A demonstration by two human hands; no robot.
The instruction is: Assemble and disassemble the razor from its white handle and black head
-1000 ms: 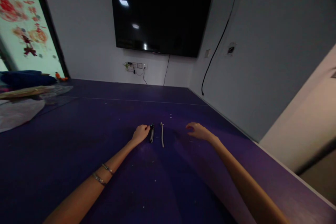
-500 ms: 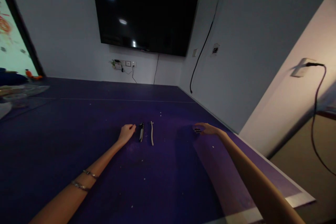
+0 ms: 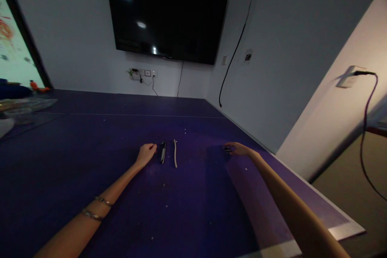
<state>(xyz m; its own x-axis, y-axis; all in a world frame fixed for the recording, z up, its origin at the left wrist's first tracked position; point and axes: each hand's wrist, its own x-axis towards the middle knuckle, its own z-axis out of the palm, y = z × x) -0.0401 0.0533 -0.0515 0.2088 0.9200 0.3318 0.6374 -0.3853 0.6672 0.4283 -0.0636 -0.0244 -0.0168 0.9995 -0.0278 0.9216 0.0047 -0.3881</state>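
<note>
My left hand [image 3: 146,154] rests on the purple tabletop in a loose fist, with nothing visible in it. Just right of its knuckles lies a slim black-and-silver tool [image 3: 163,153], perhaps a box cutter. A pale, thin, slightly bent strip [image 3: 175,154] lies beside the tool, roughly parallel to it. Farther right, my right hand [image 3: 240,148] reaches down to the table, its thumb and fingers curled around a small dark object with pale stripes [image 3: 227,150]. That object is partly covered by the fingers, and its kind cannot be made out.
The purple table [image 3: 121,201] is dotted with small white crumbs. Clear plastic wrapping [image 3: 39,104] and other items sit at the far left. A black cable [image 3: 238,42] hangs down the wall on the right, and a large television [image 3: 169,12] is mounted above the far edge.
The fingers of my right hand have drawn in slightly around the small striped object. My left hand, the tool and the strip stay in place.
</note>
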